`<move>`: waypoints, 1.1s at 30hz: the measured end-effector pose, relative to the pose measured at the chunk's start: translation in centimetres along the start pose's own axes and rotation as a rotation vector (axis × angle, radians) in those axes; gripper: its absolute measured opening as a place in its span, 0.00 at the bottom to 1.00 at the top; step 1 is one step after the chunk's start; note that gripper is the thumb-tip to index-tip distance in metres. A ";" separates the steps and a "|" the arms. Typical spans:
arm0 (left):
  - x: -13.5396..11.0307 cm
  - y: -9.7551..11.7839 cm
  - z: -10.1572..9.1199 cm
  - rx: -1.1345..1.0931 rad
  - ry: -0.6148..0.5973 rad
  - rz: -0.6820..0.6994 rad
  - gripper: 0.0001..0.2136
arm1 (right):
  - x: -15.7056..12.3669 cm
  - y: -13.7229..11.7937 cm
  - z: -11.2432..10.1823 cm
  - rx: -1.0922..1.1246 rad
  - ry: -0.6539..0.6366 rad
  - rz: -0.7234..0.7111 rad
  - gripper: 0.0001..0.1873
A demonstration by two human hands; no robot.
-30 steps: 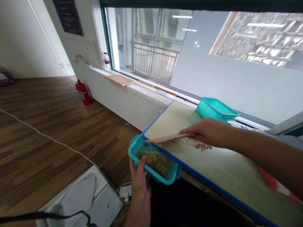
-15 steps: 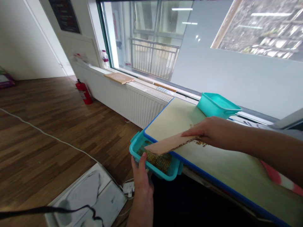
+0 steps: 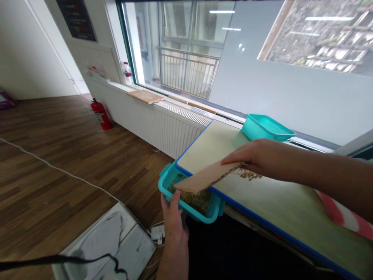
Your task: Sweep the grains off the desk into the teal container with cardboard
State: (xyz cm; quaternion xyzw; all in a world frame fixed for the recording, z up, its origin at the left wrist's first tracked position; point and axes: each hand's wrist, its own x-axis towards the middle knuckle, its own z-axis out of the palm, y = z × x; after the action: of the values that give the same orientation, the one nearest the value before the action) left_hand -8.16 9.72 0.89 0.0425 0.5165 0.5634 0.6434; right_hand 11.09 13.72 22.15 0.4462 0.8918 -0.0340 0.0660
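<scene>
My left hand (image 3: 174, 225) grips the near rim of a teal plastic tray (image 3: 168, 179) that I hold against the corner of a table, just below its blue edge. Small brown beans (image 3: 196, 199) lie in the tray. My right hand (image 3: 256, 157) holds a flat piece of brown cardboard (image 3: 204, 178) that slants from the tabletop out over the tray. A few loose beans (image 3: 250, 175) lie on the table under my right hand.
The pale green tabletop (image 3: 274, 202) with a blue rim runs to the right. A second teal tray (image 3: 266, 128) stands at its far edge by the window. A white radiator (image 3: 171, 130), a red fire extinguisher (image 3: 100, 113) and a floor cable (image 3: 58, 169) lie to the left.
My right hand has swept the cardboard from lying along the table edge out over the tray, and most of the loose beans have gone from the table into the tray.
</scene>
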 end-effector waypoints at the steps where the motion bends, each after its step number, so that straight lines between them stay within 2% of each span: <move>1: -0.1 0.1 0.0 0.001 0.001 -0.002 0.26 | 0.0 0.0 -0.3 0.017 0.022 0.002 0.18; 4: -0.2 0.3 0.1 0.003 0.015 0.000 0.27 | -0.4 0.0 -1.1 -0.011 0.045 0.094 0.15; 10: -0.1 0.3 -0.1 -0.021 -0.011 0.008 0.27 | -1.2 -0.2 -2.5 -0.370 0.029 0.626 0.11; 13: -0.1 0.2 -0.3 -0.013 -0.018 0.021 0.26 | -1.1 -0.4 -2.5 -0.394 0.021 0.742 0.15; 17: -0.1 0.3 -0.3 0.005 -0.011 0.029 0.25 | -0.9 -0.3 -1.5 -0.386 0.056 0.768 0.15; 23: -0.2 0.4 -0.1 0.001 -0.013 0.024 0.24 | 0.0 1.8 -0.2 -0.242 0.238 0.697 0.12; 29: -0.3 0.5 -0.1 -0.009 -0.024 0.022 0.23 | 1.2 3.3 0.5 -0.174 0.171 0.737 0.12; 33: -0.3 0.4 -0.2 -0.016 -0.017 0.026 0.23 | 1.6 3.3 1.0 -0.178 0.140 0.702 0.18</move>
State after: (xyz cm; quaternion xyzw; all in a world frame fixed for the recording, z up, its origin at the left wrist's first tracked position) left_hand -8.48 9.56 1.21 0.0491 0.5058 0.5755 0.6407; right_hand 12.87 16.81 20.88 0.7187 0.6864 0.0991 0.0512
